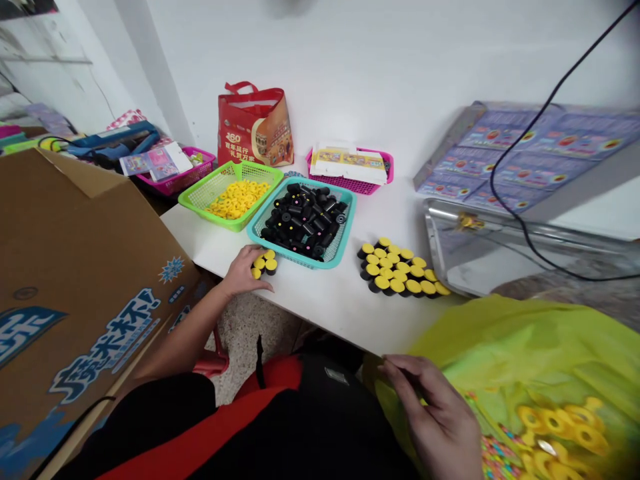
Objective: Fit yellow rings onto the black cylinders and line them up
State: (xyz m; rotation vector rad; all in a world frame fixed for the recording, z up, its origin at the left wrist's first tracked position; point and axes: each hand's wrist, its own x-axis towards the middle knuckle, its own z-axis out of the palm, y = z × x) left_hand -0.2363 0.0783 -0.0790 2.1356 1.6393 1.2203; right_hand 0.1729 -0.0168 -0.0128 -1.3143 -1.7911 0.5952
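The left forearm (pixel 187 327) reaches forward to a cupped, palm-down left hand (pixel 243 272); the right hand (pixel 434 415) sits lower, its fingers (pixel 397 368) bunched together.

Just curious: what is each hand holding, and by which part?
The right hand pinches the edge of a yellow-green plastic bag; the left hand cups small yellow-topped black cylinders from the side.

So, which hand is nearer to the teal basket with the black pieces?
Left hand, just beside the teal basket; the right hand is farther, at a yellow-green bag.
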